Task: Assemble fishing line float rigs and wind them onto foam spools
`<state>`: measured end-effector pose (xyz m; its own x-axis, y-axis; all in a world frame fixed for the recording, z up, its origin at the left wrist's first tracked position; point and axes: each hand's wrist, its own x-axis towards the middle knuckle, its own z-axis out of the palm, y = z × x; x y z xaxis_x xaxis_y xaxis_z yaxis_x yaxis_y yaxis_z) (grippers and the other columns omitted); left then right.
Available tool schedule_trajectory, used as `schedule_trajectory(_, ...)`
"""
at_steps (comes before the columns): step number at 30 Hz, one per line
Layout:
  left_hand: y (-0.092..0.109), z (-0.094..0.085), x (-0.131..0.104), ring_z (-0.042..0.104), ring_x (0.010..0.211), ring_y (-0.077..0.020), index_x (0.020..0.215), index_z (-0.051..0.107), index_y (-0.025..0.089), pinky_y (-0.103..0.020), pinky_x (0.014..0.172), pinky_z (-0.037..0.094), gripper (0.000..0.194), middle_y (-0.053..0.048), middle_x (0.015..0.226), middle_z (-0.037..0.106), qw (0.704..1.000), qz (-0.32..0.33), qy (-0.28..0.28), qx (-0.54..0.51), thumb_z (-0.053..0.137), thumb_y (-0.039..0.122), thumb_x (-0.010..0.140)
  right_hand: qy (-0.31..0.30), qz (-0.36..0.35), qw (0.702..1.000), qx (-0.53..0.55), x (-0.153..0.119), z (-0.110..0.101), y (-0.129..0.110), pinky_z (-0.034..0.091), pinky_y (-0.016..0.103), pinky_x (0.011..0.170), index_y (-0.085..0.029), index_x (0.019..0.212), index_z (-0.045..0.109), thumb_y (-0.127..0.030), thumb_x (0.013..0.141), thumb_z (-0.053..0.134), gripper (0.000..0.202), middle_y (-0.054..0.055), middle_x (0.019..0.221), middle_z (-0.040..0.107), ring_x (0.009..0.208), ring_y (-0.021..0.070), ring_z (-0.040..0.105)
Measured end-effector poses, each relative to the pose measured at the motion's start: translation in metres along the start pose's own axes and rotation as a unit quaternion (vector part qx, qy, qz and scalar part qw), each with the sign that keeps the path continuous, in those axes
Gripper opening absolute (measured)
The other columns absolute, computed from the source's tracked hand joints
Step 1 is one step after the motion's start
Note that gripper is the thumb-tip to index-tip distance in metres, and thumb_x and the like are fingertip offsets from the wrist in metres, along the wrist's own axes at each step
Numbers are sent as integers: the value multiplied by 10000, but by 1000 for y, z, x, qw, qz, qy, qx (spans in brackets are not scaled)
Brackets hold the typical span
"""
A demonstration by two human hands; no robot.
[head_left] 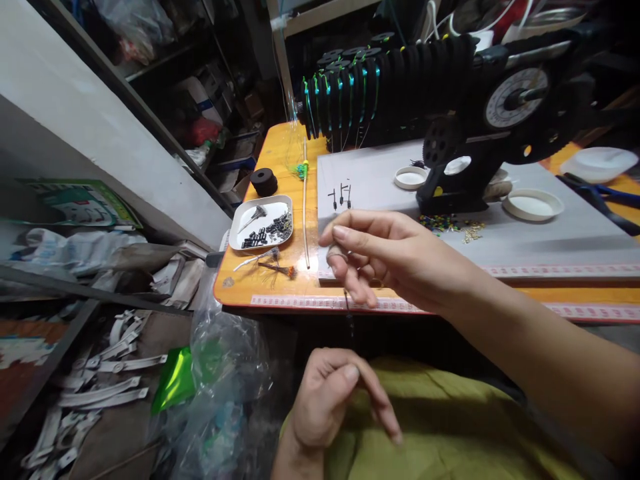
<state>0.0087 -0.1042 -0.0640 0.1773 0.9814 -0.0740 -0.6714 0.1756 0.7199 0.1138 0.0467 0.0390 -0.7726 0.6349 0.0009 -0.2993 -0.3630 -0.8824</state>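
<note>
My right hand (385, 250) is raised over the table's front edge, thumb and index finger pinched together. A greyish band (337, 251) wraps one of its fingers. Below these fingers runs a thin dark strand (349, 317) with small bead-like bits, down toward my left hand (333, 397). That hand is low over my lap, its thumb pressed against the bent index finger and another finger pointing down. Both ends of the strand are hidden at the fingers. Several small black pin-like pieces (342, 195) stand on the grey board (370, 170) behind my right hand.
A white tray (239, 217) of small black and metal parts sits left on the orange table (235, 280), beside black spools (264, 181). A black machine (400, 93) with green and blue threads stands behind. Loose beads (443, 225) and shallow white dishes (533, 204) lie right.
</note>
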Motion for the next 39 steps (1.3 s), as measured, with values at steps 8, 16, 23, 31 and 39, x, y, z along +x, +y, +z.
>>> schedule_trajectory(8, 54, 9, 14, 638, 935, -237, 1314, 613, 209, -355, 824, 507, 414, -112, 1107, 649, 744, 203, 180, 611, 658, 331, 922, -37, 4, 996, -78, -13, 5, -19, 458, 125, 390, -145, 918, 653, -289, 950, 646, 147, -18, 638, 641, 443, 52, 572)
schedule_trajectory(16, 56, 38, 40, 607, 920, -210, 917, 598, 192, -392, 924, 467, 307, -76, 937, 646, 888, 196, 54, 411, 359, 318, 1062, -23, 12, 998, -58, -15, 6, -18, 462, 157, 401, -159, 894, 645, -336, 899, 711, 189, -38, 616, 584, 439, 68, 567)
schedule_trajectory(23, 30, 32, 31, 741, 603, -179, 867, 540, 152, -281, 689, 565, 311, -41, 633, 739, 998, 26, -25, -48, 417, 369, 1052, 10, 56, 998, 11, -12, -5, 3, 435, 144, 375, -148, 862, 633, -333, 838, 770, 232, -66, 579, 510, 400, 56, 527)
schedule_trajectory(31, 20, 32, 20, 779, 668, -215, 869, 578, 122, -294, 682, 597, 342, -92, 708, 788, 993, -19, -40, -105, 466, 398, 1036, 23, 44, 999, 16, -15, -8, 1, 417, 115, 354, -147, 860, 650, -300, 878, 739, 178, -63, 577, 514, 388, 41, 525)
schedule_trajectory(39, 23, 30, 19, 788, 725, -230, 892, 617, 105, -311, 726, 603, 345, -117, 751, 798, 991, -24, -47, -122, 498, 401, 1023, 24, 37, 999, 8, -16, -10, -1, 420, 111, 347, -150, 873, 659, -304, 887, 732, 171, -56, 585, 539, 390, 46, 543)
